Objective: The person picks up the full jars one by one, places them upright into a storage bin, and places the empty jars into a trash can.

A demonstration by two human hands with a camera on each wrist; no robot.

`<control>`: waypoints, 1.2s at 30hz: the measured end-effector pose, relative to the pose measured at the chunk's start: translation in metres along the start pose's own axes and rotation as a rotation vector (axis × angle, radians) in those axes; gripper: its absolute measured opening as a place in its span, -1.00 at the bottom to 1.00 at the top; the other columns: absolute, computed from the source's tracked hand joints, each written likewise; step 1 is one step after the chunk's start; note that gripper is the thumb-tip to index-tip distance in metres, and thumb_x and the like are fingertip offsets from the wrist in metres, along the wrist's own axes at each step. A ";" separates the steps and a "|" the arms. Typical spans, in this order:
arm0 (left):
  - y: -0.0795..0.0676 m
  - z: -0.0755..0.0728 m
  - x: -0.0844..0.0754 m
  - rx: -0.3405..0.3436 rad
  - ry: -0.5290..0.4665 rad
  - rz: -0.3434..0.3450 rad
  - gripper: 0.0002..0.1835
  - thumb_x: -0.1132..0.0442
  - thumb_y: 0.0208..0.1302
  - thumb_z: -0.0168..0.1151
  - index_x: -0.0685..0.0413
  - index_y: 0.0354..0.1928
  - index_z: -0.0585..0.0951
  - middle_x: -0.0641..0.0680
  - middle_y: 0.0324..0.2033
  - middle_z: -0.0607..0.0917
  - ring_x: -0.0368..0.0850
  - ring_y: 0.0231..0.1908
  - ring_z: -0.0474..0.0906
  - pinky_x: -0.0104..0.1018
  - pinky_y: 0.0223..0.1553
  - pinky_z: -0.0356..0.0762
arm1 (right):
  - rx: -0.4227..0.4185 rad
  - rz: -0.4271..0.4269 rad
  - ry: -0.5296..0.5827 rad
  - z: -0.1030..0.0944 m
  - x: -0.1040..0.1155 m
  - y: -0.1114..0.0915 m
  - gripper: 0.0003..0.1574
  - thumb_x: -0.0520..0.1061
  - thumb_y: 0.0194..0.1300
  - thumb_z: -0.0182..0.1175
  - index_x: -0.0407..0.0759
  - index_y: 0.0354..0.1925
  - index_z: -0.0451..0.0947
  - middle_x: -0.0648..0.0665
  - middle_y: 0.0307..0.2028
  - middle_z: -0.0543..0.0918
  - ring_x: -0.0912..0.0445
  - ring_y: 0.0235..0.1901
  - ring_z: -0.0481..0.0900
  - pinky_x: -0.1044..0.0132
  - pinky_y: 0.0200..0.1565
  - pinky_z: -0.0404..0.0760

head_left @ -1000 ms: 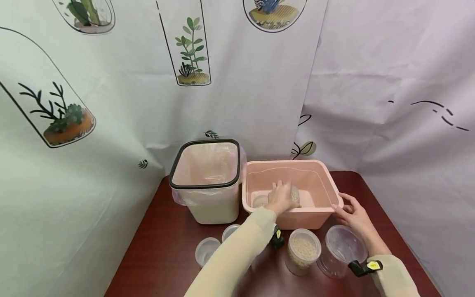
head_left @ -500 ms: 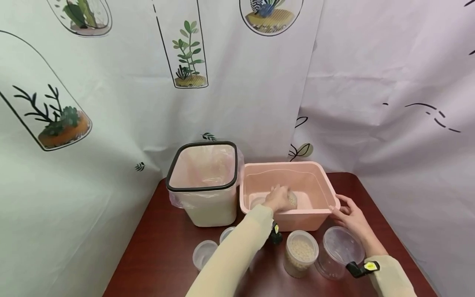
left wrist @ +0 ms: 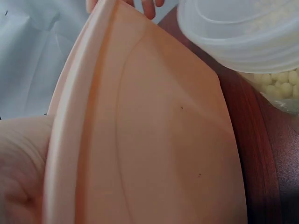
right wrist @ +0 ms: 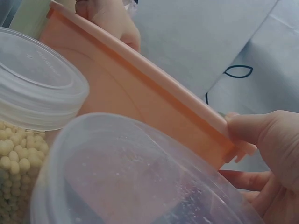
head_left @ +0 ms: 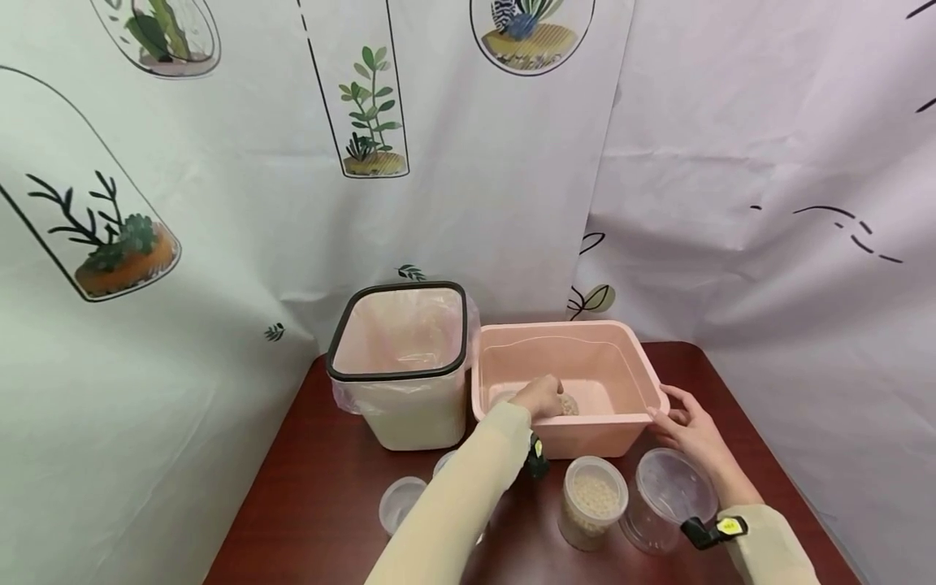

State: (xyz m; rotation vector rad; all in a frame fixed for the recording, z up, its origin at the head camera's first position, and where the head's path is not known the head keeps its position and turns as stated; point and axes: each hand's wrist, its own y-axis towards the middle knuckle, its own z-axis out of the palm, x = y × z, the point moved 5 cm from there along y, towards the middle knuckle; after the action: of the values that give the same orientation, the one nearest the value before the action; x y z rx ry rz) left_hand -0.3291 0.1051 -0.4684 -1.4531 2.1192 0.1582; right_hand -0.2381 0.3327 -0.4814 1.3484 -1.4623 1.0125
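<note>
Pink rectangular plastic basin (head_left: 603,361): on the dark-red worktop (head_left: 307,504), three o'clock from the white square bin (head_left: 420,422).
Right hand (head_left: 693,426): grip pinches the basin's four-o'clock corner.
Left hand (head_left: 540,396): inside basin, seven o'clock, beside pale grainy item (head_left: 569,405); cannot tell its grip.

I can read no text: embossing on the jar lid (right wrist: 37,70) and marks on the yellow stickers (head_left: 730,526) before the pink tub (head_left: 585,441) are illegible.
</note>
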 end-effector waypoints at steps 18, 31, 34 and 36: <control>-0.028 -0.025 -0.008 -0.257 -0.071 -0.011 -0.44 0.02 0.02 0.39 0.11 0.07 0.55 0.08 -0.04 0.56 0.07 0.09 0.37 -0.18 0.00 0.39 | -0.006 -0.025 0.007 0.001 0.002 -0.002 -0.17 -0.08 0.29 0.17 -0.27 0.35 -0.01 -0.30 -0.17 0.59 0.00 -0.28 0.66 0.07 -0.21 0.60; -0.055 -0.037 -0.014 -0.411 -0.261 0.001 -0.40 -0.08 0.07 0.33 0.03 0.12 0.47 0.15 0.06 0.39 0.11 0.21 0.22 -0.05 -0.01 0.40 | -0.001 -0.030 -0.001 -0.001 0.002 -0.001 -0.18 -0.08 0.30 0.16 -0.27 0.34 -0.02 -0.41 -0.13 0.57 -0.02 -0.27 0.66 0.09 -0.23 0.60; -0.062 -0.036 -0.015 -0.441 -0.283 0.019 -0.38 -0.13 0.04 0.34 0.00 0.10 0.47 0.11 0.05 0.38 0.06 0.15 0.26 -0.08 -0.08 0.43 | -0.001 -0.021 -0.006 0.000 0.001 -0.001 -0.16 -0.07 0.29 0.17 -0.27 0.35 -0.02 -0.40 -0.13 0.56 -0.03 -0.26 0.66 0.09 -0.23 0.60; -0.066 -0.035 -0.018 -0.469 -0.277 0.031 -0.39 -0.14 0.03 0.34 -0.01 0.09 0.48 0.10 0.05 0.37 0.02 0.10 0.29 -0.13 -0.15 0.46 | 0.000 -0.019 -0.007 -0.001 0.001 -0.001 -0.15 -0.05 0.29 0.18 -0.27 0.35 -0.02 -0.40 -0.13 0.56 -0.03 -0.26 0.66 0.11 -0.23 0.61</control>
State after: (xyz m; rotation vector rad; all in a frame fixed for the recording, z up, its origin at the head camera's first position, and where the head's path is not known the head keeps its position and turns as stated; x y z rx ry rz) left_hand -0.2790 0.0793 -0.4163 -1.5411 1.9519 0.8659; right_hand -0.2368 0.3329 -0.4804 1.3648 -1.4518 0.9970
